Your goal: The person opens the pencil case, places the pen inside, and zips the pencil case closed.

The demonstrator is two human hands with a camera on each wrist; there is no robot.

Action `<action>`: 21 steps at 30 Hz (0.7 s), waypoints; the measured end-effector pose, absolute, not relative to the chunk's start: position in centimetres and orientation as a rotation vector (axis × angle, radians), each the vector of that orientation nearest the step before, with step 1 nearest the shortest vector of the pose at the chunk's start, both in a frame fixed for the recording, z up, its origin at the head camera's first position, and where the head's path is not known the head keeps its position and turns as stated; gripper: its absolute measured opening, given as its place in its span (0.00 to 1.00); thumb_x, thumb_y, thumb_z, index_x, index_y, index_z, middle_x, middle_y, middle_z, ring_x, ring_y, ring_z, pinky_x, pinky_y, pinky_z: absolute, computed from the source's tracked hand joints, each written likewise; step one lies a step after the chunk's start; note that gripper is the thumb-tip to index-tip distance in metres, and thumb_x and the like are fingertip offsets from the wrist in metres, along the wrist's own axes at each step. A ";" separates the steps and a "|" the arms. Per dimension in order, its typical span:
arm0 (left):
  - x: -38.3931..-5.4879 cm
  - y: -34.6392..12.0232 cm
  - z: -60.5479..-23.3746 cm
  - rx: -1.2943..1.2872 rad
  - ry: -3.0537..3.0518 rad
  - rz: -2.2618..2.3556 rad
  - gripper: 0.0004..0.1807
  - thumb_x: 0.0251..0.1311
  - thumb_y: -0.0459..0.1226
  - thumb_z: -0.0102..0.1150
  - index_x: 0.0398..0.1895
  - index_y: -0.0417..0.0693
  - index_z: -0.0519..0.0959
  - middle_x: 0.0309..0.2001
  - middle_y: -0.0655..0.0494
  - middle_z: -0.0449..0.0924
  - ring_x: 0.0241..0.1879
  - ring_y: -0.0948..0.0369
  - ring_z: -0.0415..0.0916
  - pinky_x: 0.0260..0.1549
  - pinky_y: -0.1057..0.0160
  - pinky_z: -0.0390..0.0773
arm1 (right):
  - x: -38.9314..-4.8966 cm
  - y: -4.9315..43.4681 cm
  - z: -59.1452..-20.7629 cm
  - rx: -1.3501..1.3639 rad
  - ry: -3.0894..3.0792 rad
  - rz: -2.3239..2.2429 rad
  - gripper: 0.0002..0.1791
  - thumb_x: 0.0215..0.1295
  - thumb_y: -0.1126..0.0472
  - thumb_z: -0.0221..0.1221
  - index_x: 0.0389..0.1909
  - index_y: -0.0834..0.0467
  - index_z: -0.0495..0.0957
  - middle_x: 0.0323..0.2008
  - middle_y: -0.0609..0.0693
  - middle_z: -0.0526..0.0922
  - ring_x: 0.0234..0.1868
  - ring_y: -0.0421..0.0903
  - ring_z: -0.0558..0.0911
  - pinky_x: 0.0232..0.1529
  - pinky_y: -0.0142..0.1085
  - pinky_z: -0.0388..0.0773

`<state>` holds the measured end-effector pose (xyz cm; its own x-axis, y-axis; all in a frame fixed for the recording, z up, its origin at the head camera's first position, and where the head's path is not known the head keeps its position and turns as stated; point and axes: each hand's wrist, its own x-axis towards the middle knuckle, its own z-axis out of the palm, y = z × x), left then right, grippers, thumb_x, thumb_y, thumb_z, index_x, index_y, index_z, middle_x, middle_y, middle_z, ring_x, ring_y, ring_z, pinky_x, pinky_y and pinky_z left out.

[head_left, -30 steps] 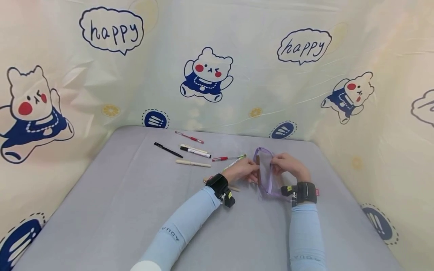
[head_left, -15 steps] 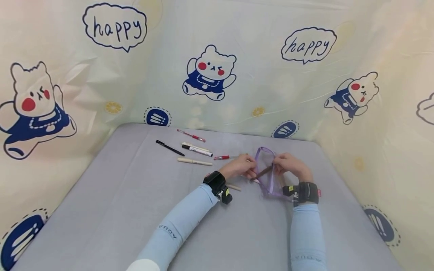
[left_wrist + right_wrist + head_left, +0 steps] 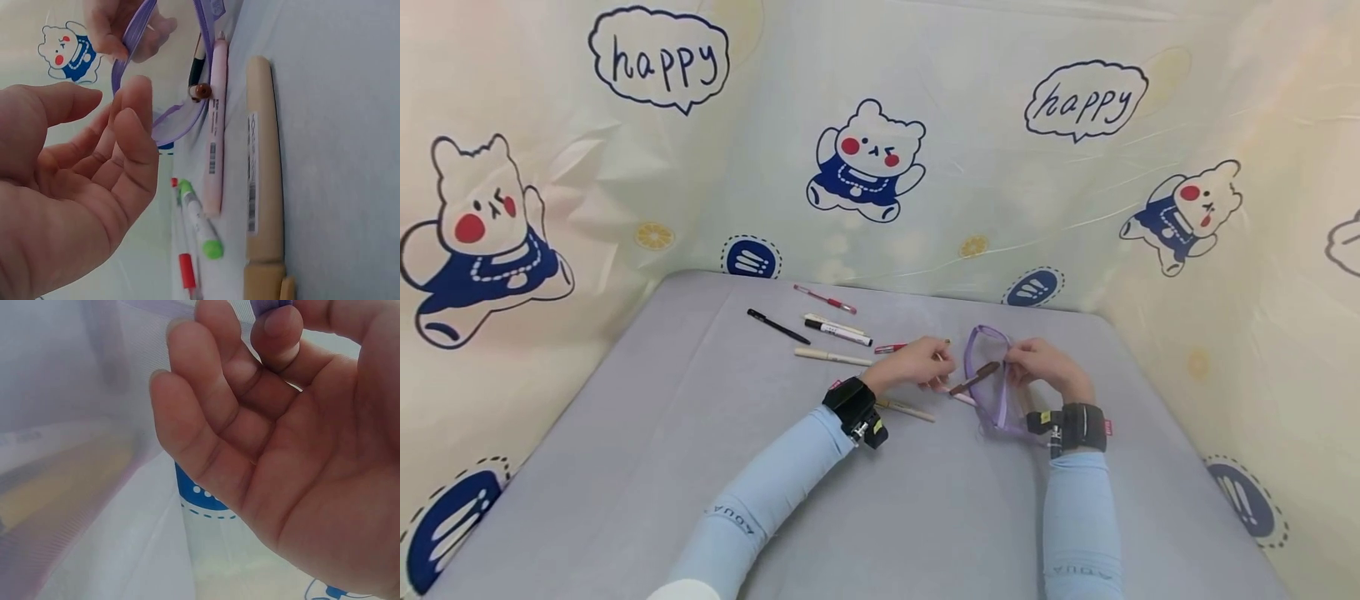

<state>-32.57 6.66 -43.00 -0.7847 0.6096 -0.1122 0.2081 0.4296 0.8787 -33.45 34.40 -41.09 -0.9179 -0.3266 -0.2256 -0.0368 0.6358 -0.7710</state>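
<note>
My right hand (image 3: 1041, 365) pinches the purple edge of a see-through mesh pouch (image 3: 1000, 407) and holds its mouth apart. A brown pen (image 3: 976, 378) lies slanted across the pouch's opening, one end sticking out to the left. In the left wrist view, the pen's brown round end (image 3: 201, 92) shows at the pouch mouth. My left hand (image 3: 919, 363) hovers left of the pouch, its fingers loosely bent with nothing between them. Below it are a pale pink pen (image 3: 215, 131) and a beige marker (image 3: 259, 162). Blurred yellowish and dark shapes show through the mesh (image 3: 62, 494).
Several pens lie further left: a red pen (image 3: 826, 299), a black pen (image 3: 778, 326), a black-capped white marker (image 3: 839, 332) and a cream pen (image 3: 831, 357). A green-ended white pen (image 3: 201, 220) and a red-capped pen (image 3: 187, 272) lie near the left hand. A printed curtain (image 3: 955, 167) stands behind the grey table (image 3: 880, 500).
My left hand has let go of the brown pen and drawn back left from the pouch. The pen has tipped from upright to slanted. My right hand has kept its place.
</note>
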 end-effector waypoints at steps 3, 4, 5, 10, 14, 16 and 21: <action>-32.1 5.8 -42.5 0.749 2.317 1.216 0.13 0.70 0.39 0.50 0.46 0.39 0.79 0.34 0.51 0.84 0.32 0.57 0.84 0.33 0.56 0.84 | -33.5 34.4 -41.1 -0.285 2.515 -1.175 0.16 0.69 0.61 0.50 0.34 0.72 0.78 0.22 0.50 0.80 0.27 0.46 0.81 0.35 0.43 0.82; -32.0 5.5 -42.4 0.755 2.330 1.193 0.12 0.70 0.39 0.51 0.45 0.40 0.79 0.34 0.51 0.84 0.31 0.57 0.84 0.32 0.57 0.83 | -33.5 34.4 -41.0 -0.296 2.515 -1.170 0.16 0.69 0.61 0.50 0.34 0.72 0.77 0.22 0.50 0.80 0.27 0.46 0.81 0.35 0.43 0.83; -31.9 5.2 -42.3 0.760 2.342 1.172 0.11 0.70 0.39 0.51 0.44 0.42 0.79 0.33 0.52 0.83 0.31 0.58 0.84 0.31 0.59 0.83 | -33.5 34.3 -40.9 -0.296 2.517 -1.172 0.17 0.69 0.61 0.50 0.35 0.73 0.77 0.22 0.50 0.80 0.27 0.46 0.81 0.35 0.43 0.83; -31.3 3.9 -41.9 0.773 2.396 1.107 0.07 0.70 0.40 0.52 0.41 0.50 0.78 0.34 0.56 0.82 0.31 0.62 0.82 0.29 0.64 0.80 | -33.5 34.4 -40.8 -0.296 2.529 -1.158 0.17 0.70 0.61 0.50 0.36 0.75 0.76 0.22 0.49 0.80 0.28 0.46 0.81 0.36 0.44 0.83; -30.7 3.1 -41.6 0.792 2.435 1.058 0.08 0.70 0.42 0.51 0.42 0.50 0.78 0.34 0.57 0.82 0.31 0.63 0.82 0.31 0.65 0.78 | -33.4 34.5 -40.8 -0.294 2.533 -1.129 0.17 0.70 0.61 0.50 0.36 0.74 0.77 0.22 0.50 0.80 0.29 0.48 0.81 0.37 0.45 0.83; -30.4 2.9 -41.5 0.811 2.456 1.030 0.07 0.70 0.42 0.52 0.42 0.51 0.78 0.34 0.57 0.82 0.31 0.63 0.82 0.31 0.65 0.76 | -33.3 34.5 -40.8 -0.294 2.534 -1.122 0.17 0.70 0.61 0.50 0.35 0.73 0.77 0.23 0.51 0.81 0.29 0.49 0.81 0.37 0.46 0.83; -29.7 2.4 -41.1 0.892 2.511 0.948 0.04 0.69 0.41 0.54 0.41 0.54 0.78 0.35 0.58 0.83 0.32 0.65 0.80 0.35 0.66 0.75 | -33.4 34.4 -40.9 -0.300 2.534 -1.142 0.16 0.69 0.61 0.50 0.34 0.72 0.77 0.22 0.50 0.80 0.28 0.48 0.81 0.37 0.45 0.83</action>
<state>-29.72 2.43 -41.15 -0.7575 0.6493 -0.0672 0.4429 0.5868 0.6779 -33.40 34.45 -40.87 -0.9182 -0.3277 -0.2226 -0.0503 0.6538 -0.7550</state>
